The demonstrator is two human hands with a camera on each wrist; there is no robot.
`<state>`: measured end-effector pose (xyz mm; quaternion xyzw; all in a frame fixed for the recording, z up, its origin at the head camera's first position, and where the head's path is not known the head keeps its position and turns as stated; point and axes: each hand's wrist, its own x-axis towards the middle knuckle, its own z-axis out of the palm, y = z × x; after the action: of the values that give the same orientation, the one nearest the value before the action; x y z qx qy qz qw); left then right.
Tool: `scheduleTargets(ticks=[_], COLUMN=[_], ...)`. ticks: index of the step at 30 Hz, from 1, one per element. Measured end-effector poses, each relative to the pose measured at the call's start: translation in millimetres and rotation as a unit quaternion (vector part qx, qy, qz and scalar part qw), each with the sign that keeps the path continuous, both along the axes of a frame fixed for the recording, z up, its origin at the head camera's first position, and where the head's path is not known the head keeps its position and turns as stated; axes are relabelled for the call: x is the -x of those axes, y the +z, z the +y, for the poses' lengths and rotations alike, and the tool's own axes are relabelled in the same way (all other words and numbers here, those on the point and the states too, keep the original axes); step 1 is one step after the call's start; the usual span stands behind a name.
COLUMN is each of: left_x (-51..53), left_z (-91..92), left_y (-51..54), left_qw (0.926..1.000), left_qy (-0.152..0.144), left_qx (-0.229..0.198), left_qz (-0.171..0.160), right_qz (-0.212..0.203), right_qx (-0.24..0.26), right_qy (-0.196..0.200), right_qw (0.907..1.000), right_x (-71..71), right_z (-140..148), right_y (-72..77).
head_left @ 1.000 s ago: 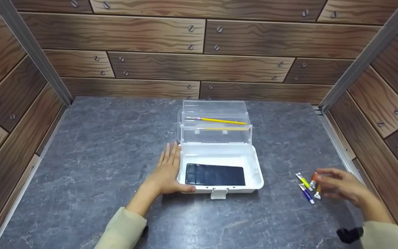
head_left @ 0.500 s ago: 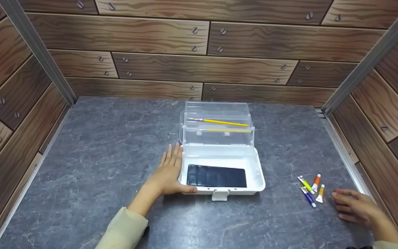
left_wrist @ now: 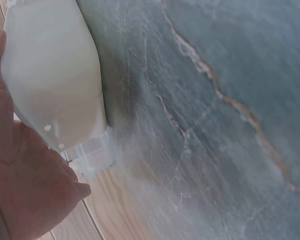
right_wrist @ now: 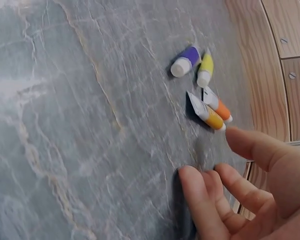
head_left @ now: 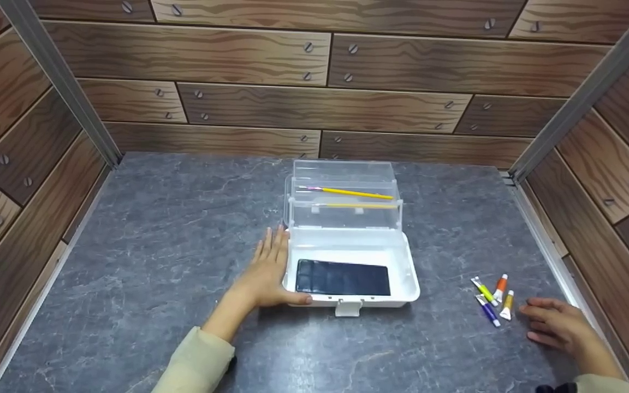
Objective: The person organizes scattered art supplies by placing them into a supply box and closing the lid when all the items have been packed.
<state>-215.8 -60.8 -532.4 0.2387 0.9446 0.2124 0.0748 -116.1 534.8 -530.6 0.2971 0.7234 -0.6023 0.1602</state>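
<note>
In the head view I see the left hand point(head_left: 263, 277) resting straight-fingered against the nine o'clock wall of a white box point(head_left: 388, 302), a dark slab point(head_left: 343, 278) inside; four small tubes point(head_left: 489, 296) lie toward four o'clock. The left wrist view has this hand at eight o'clock, touching the box. In the right wrist view the right hand point(right_wrist: 277, 197), empty, fingers loosely bent, is just beside the ochre tube point(right_wrist: 210, 117).

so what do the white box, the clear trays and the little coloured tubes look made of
White box: probably hard plastic, smooth and opaque, judging by the moulded, rounded corners.
Clear trays: likely rigid, glossy plastic, since the walls are see-through.
Coloured tubes: smooth metal or plastic, can't tell which; the tail ends look flattened.
</note>
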Motion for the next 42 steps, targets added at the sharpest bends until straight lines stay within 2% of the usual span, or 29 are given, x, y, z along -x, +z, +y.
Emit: scheduleTargets(ticks=[6,11,20,30,38,42], left_x=[-0.2,-0.3,-0.6,-0.9,-1.4,-1.3], left_z=[-0.8,-0.7,-0.4,-0.3,-0.3,0.2], left_y=[-0.2,-0.9,-1.8,-0.3,1.3,0.9], left_qw=[1.0000,0.9999,0.9998,0.9999,0.9999,0.9998], left_qy=[0.001,0.000,-0.001,-0.002,-0.002,-0.002], left_qx=[0.008,0.011,0.011,0.008,0.012,0.015], left_qz=[0.003,0.008,0.013,0.010,0.008,0.011], right_qz=[0.000,0.007,0.030,0.049,0.044,0.054], right_qx=[-0.047,-0.083,-0.107,-0.088,-0.150,-0.152], right_qy=[-0.020,-0.015,-0.012,-0.004,0.022,0.027], right_qw=[0.9987,0.9964,0.9937,0.9949,0.9874,0.9865], right_x=[3.2,3.4,1.1,-2.5,-0.4,0.8], right_z=[-12.4,-18.3,-18.4,-16.9,-24.5,-27.5], right_y=[-4.0,-4.6,-7.9,-8.4,-8.5,-9.4])
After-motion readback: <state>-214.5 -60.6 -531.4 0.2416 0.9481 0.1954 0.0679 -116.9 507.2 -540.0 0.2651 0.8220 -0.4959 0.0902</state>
